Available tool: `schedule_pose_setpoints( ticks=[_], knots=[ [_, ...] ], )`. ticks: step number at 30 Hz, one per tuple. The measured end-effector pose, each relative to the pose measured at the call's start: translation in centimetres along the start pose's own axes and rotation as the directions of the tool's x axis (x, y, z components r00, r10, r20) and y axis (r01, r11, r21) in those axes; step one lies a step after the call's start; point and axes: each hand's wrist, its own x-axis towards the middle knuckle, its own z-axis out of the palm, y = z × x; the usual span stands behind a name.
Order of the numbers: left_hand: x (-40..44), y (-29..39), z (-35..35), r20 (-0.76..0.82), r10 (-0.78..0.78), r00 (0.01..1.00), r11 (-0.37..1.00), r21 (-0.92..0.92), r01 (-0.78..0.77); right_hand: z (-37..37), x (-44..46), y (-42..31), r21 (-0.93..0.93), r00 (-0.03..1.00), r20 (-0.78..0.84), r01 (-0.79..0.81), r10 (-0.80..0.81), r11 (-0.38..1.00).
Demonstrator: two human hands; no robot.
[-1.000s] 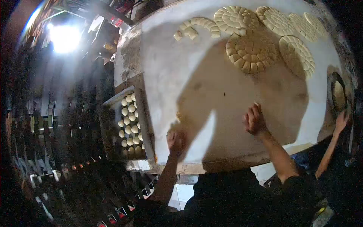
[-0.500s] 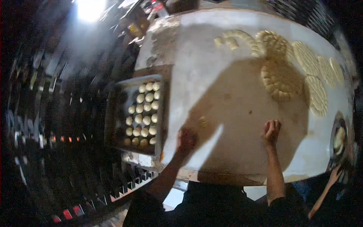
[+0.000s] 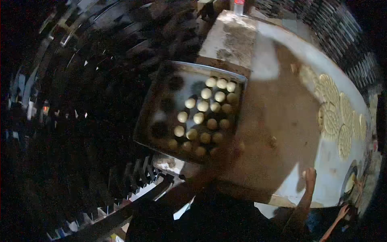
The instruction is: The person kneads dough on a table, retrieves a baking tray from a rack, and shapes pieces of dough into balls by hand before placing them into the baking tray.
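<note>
A metal baking tray (image 3: 167, 64) lies at the table's left side, holding rows of round pale dough balls (image 3: 202, 106). Dark and smeared in shadow, my left hand (image 3: 229, 151) is at the tray's lower right corner; its fingers cannot be made out. On the right, my right hand (image 3: 310, 177) is curled closed low over the table top (image 3: 278, 109), and what it may hold is hidden. A small dough bit (image 3: 273, 141) lies on the table between my hands.
Flattened dough rounds, scored into pieces (image 3: 344, 141), lie along the table's far right side. A round pan (image 3: 349, 183) with dough stands at the right edge. Another person's hand (image 3: 343, 211) is close by. A bottle (image 3: 238, 7) stands at the far edge.
The view has swung left, so the tray now sits nearer the middle. My left hand has moved from the table to the tray's corner. My right hand stays closed over the table.
</note>
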Motion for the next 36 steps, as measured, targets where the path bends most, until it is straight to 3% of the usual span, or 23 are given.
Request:
schedule_pose_setpoints(
  ticks=[2, 3, 4, 5, 8, 9, 10, 13, 14, 15, 17, 18, 20, 21, 24, 26, 28, 29, 30, 31, 32, 34, 36],
  knots=[
    [4.7, -3.4, -6.6, -0.265, -0.143, 0.954, 0.988, 0.015, 0.152, 5.3, 3.4, -3.5, 0.303, 0.969, 0.033, 0.224, -0.245, 0.926],
    [7.3, -6.1, -9.3, -0.336, -0.124, 0.934, 0.982, 0.094, 0.164, 6.5, 1.1, -13.5, 0.300, 0.953, 0.132, 0.224, -0.273, 0.927],
    [9.9, -9.5, -11.5, -0.396, 0.021, 0.918, 0.971, 0.228, 0.076, 7.5, -1.7, -24.4, 0.296, 0.927, 0.230, 0.224, -0.297, 0.928],
    [11.8, -14.0, -12.3, -0.438, 0.168, 0.883, 0.931, 0.364, 0.003, 10.6, -2.1, -30.3, 0.221, 0.772, 0.055, 0.609, -0.633, 0.762],
    [15.2, -21.9, -11.1, -0.282, -0.188, 0.941, 0.831, 0.465, 0.306, 15.8, -4.7, -47.8, 0.310, 0.515, -0.023, 0.819, -0.857, 0.484],
    [14.0, -23.0, -11.3, -0.227, 0.264, 0.938, 0.769, 0.636, -0.062, 17.8, -4.7, -51.7, 0.387, 0.416, -0.074, 0.850, -0.906, 0.359],
    [13.9, -21.8, -10.3, -0.316, 0.061, 0.947, 0.721, 0.670, 0.177, 20.6, -3.1, -54.6, 0.371, 0.376, -0.061, 0.868, -0.925, 0.329],
    [12.2, -18.7, -11.4, -0.361, -0.273, 0.892, 0.904, 0.221, 0.366, 28.3, 1.0, -58.9, 0.206, 0.296, 0.169, 0.922, -0.940, 0.328],
    [11.7, -16.8, -12.8, -0.307, -0.378, 0.873, 0.878, 0.179, 0.443, 29.3, 1.1, -58.1, -0.037, 0.240, 0.112, 0.971, -0.964, 0.237],
    [11.6, -15.6, -13.8, -0.243, -0.471, 0.848, 0.847, 0.145, 0.512, 29.0, 0.9, -57.3, 0.012, 0.186, 0.065, 0.982, -0.980, 0.187],
    [11.0, -13.9, -13.1, -0.447, -0.435, 0.781, 0.816, 0.171, 0.552, 25.6, 0.0, -53.5, 0.090, 0.112, -0.050, 0.990, -0.992, 0.107],
    [11.0, -12.9, -12.2, -0.532, -0.399, 0.747, 0.805, 0.187, 0.563, 23.0, -0.7, -50.4, 0.063, 0.195, -0.108, 0.980, -0.975, 0.189],
    [12.4, -10.3, -9.2, -0.567, -0.080, 0.820, 0.928, 0.258, 0.269, 18.0, 0.3, -41.4, -0.029, 0.356, -0.222, 0.928, -0.908, 0.371],
    [13.5, -8.6, -7.0, -0.569, 0.082, 0.818, 0.952, 0.287, 0.104, 16.0, 1.6, -36.5, -0.197, 0.239, -0.435, 0.915, -0.868, 0.351],
    [18.9, -2.4, 1.1, -0.345, 0.352, 0.870, 0.926, 0.263, -0.270, 10.2, 4.1, -22.0, -0.131, 0.555, -0.542, 0.686, -0.631, 0.716],
    [23.1, -0.7, 7.0, 0.051, 0.068, 0.996, 0.967, -0.250, -0.053, 7.6, 3.9, -13.0, 0.016, 0.726, -0.587, 0.453, -0.358, 0.892],
    [27.7, 0.1, 14.6, 0.312, 0.076, 0.947, 0.990, -0.135, -0.035, 7.1, 3.6, -4.5, 0.022, 0.726, -0.608, 0.420, -0.322, 0.907],
    [30.0, -0.3, 18.0, 0.308, 0.184, 0.933, 0.958, 0.155, -0.240, 6.5, 2.4, -0.6, 0.226, 0.846, -0.478, 0.378, -0.236, 0.898],
    [31.8, -0.5, 20.8, 0.411, 0.290, 0.864, 0.878, 0.244, -0.411, 6.1, 0.7, 2.7, 0.427, 0.931, -0.317, 0.310, -0.181, 0.849],
    [34.2, -0.2, 23.2, 0.350, 0.239, 0.906, 0.902, 0.266, -0.340, 4.9, -0.8, 5.2, -0.098, 0.815, -0.380, 0.434, -0.437, 0.896],
    [36.5, 0.1, 25.6, 0.285, 0.185, 0.940, 0.923, 0.279, -0.266, 3.5, -1.7, 6.9, -0.594, 0.685, -0.273, 0.433, -0.676, 0.678],
    [44.5, -3.6, 30.2, -0.048, -0.003, 0.999, 0.964, -0.264, -0.010, 2.3, -2.3, 9.3, -0.440, 0.719, -0.389, 0.404, -0.576, 0.802],
    [52.4, -7.1, 32.6, -0.220, 0.080, 0.972, 0.936, -0.319, -0.149, 1.5, -3.0, 10.6, -0.262, 0.751, -0.481, 0.370, -0.453, 0.891]
  ],
)
